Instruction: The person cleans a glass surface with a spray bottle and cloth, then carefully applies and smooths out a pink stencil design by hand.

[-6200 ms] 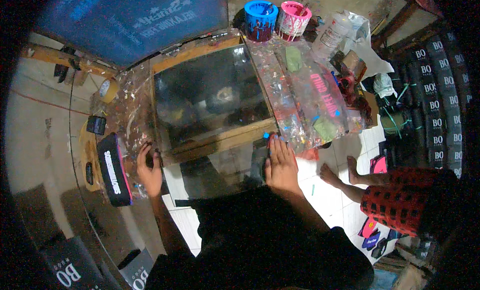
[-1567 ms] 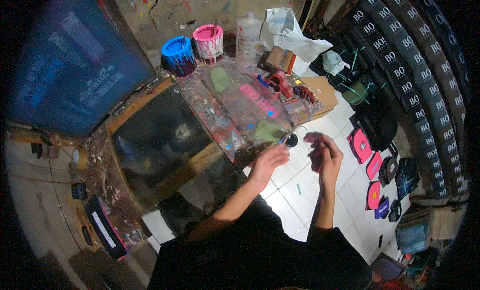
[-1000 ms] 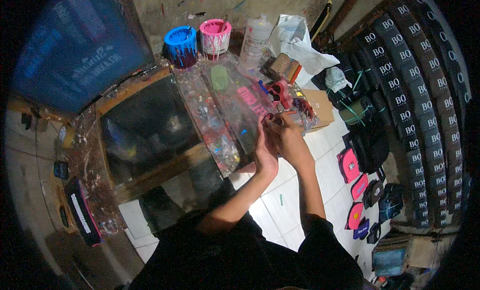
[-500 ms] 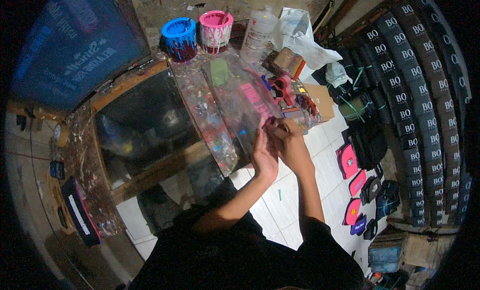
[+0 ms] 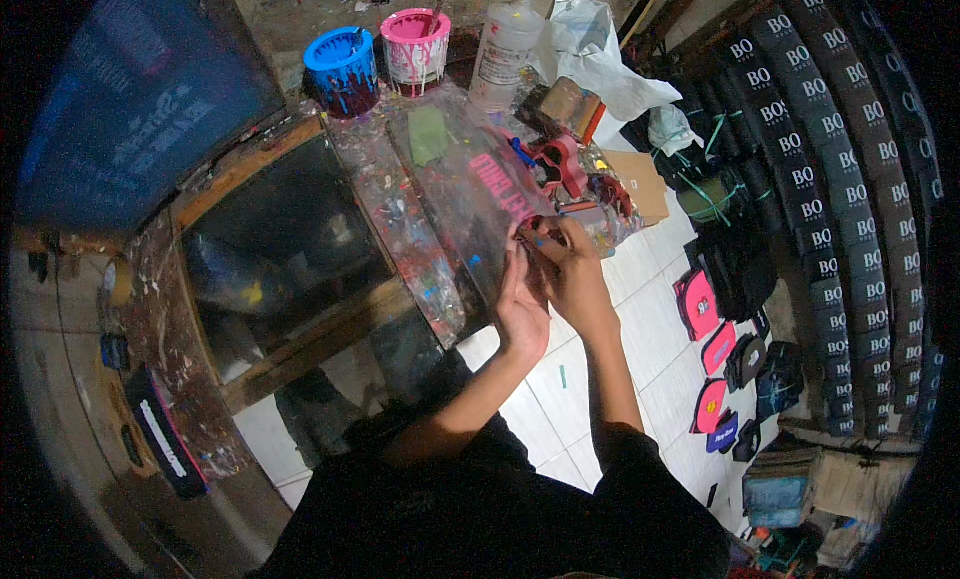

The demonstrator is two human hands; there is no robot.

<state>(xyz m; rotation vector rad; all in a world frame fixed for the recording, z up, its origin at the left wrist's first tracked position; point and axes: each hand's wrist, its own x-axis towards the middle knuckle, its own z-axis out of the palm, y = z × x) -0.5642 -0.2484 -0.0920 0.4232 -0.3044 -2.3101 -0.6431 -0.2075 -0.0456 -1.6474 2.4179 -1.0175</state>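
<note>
A clear sheet with pink lettering (image 5: 495,184) lies on the paint-spattered board (image 5: 425,279), and both hands meet at its near right end. My right hand (image 5: 582,284) is closed, fingers curled and pinching at a small dark reddish thing (image 5: 540,231) that I cannot make out. Beside it, my left hand (image 5: 522,314) stands on edge with straight fingers pointing up the sheet, their tips close to that dark thing. The left thumb is hidden. Further up the sheet rests a pale green patch (image 5: 428,136).
Beyond the board stand a blue paint tub (image 5: 341,74), a pink paint tub (image 5: 416,51) and a translucent bottle (image 5: 507,51). A wood-framed dark panel (image 5: 290,249) is on the left. Black and pink fabric pieces (image 5: 697,304) lie on white floor tiles (image 5: 640,374); printed dark stacks (image 5: 830,199) line the right.
The whole view has shifted slightly, moving the tubs and board up and left. Both hands stay together at the sheet's near end, the right fingers slightly repositioned.
</note>
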